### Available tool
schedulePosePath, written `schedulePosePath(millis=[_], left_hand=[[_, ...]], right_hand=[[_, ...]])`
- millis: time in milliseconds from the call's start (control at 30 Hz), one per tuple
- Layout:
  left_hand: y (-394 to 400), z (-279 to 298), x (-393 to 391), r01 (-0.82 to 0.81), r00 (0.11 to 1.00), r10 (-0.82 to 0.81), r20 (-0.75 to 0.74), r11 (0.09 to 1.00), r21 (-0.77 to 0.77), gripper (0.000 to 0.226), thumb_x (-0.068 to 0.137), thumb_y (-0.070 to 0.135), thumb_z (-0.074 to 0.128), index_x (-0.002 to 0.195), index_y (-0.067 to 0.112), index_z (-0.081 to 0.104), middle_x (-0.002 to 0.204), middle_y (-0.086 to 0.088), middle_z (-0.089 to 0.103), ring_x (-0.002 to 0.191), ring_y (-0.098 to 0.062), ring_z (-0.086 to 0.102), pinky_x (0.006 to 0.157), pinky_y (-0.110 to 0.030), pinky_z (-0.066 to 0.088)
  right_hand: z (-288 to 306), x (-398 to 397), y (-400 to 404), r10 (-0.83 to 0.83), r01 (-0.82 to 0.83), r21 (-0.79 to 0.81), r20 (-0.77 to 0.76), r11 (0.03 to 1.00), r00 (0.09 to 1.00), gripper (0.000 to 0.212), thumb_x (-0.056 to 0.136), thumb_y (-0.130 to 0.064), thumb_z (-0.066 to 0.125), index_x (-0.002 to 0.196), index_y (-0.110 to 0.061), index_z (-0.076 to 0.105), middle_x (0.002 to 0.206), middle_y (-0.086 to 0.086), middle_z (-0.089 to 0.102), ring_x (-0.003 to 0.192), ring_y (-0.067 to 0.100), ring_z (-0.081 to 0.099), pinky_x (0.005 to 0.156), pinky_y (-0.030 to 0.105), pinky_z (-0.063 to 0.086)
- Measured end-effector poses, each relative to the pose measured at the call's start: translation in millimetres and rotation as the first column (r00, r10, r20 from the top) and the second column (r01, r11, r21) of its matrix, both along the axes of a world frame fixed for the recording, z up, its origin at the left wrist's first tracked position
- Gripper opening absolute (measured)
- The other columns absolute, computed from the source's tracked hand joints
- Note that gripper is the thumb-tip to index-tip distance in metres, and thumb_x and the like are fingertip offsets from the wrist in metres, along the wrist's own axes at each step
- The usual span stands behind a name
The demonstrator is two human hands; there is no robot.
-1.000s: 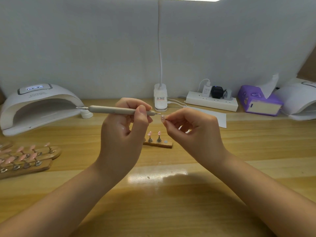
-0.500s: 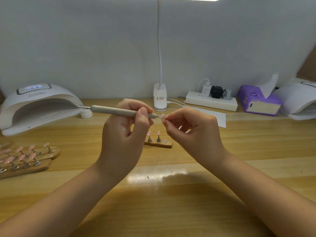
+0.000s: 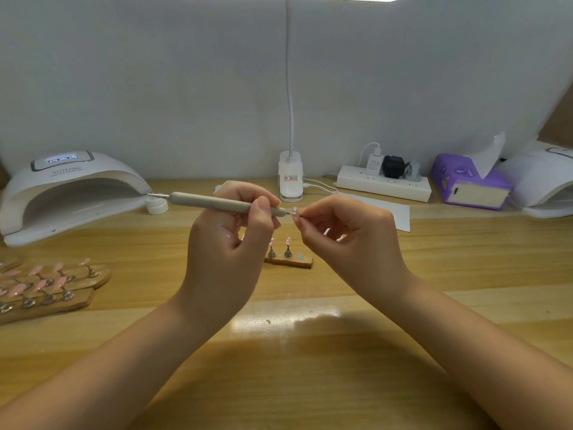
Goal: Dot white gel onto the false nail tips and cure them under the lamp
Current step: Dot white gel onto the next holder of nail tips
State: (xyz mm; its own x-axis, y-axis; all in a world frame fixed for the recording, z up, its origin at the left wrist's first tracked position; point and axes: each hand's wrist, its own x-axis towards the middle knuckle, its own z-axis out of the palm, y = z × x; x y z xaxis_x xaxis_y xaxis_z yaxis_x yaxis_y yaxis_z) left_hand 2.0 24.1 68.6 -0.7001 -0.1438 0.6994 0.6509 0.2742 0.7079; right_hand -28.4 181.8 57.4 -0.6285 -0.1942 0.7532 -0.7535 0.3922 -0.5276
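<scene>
A small pink false nail tip is pinched in the fingertips of the right hand, raised above the desk; whether any gel lies on it cannot be made out. The fine metal point of a slim grey dotting pen, gripped by the left hand, is met by it. A short wooden holder strip with two pink tips is partly hidden behind the left hand. A white domed curing lamp stands far left on the glossy wooden desk.
</scene>
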Motion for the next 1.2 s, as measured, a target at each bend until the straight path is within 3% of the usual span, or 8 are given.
schedulePosePath(millis=[400, 667, 1200], left_hand=[[0.0, 1.9, 2.3, 0.068, 0.996, -0.063, -0.067, 0.995, 0.075, 0.014, 0.09, 0.025, 0.047, 0.086, 0.021, 0.06, 0.073, 0.012, 0.065, 0.07, -0.007, 0.064, 0.061, -0.015, 0.049], [-0.7, -5.1, -0.7, 0.079, 0.997, -0.077, -0.027, 0.995, 0.067, 0.018, 0.088, 0.026, 0.048, 0.084, 0.016, 0.062, 0.075, -0.001, 0.063, 0.071, -0.009, 0.065, 0.065, -0.016, 0.049], [-0.4, -4.9, -1.0, 0.056, 0.998, -0.055, -0.015, 0.997, 0.05, 0.018, 0.088, 0.028, 0.047, 0.085, 0.018, 0.062, 0.076, 0.0, 0.064, 0.07, -0.01, 0.064, 0.062, -0.02, 0.051]], right_hand=[[-0.1, -0.4, 0.3, -0.004, 0.004, 0.0, -0.012, 1.0, 1.0, 0.007, 0.085, -0.016, 0.071, 0.09, -0.011, 0.073, 0.076, -0.005, 0.069, 0.068, 0.01, 0.065, 0.059, 0.031, 0.055], [-0.3, -0.5, 0.5, -0.005, 0.004, -0.003, -0.019, 1.0, 1.0, 0.008, 0.083, -0.01, 0.073, 0.091, -0.011, 0.073, 0.078, -0.006, 0.07, 0.069, 0.01, 0.065, 0.059, 0.03, 0.055], [-0.5, 0.0, -0.2, -0.002, 0.002, -0.002, -0.008, 1.0, 1.0, 0.007, 0.084, -0.014, 0.071, 0.091, -0.012, 0.073, 0.078, -0.008, 0.068, 0.069, 0.009, 0.065, 0.06, 0.029, 0.055]])
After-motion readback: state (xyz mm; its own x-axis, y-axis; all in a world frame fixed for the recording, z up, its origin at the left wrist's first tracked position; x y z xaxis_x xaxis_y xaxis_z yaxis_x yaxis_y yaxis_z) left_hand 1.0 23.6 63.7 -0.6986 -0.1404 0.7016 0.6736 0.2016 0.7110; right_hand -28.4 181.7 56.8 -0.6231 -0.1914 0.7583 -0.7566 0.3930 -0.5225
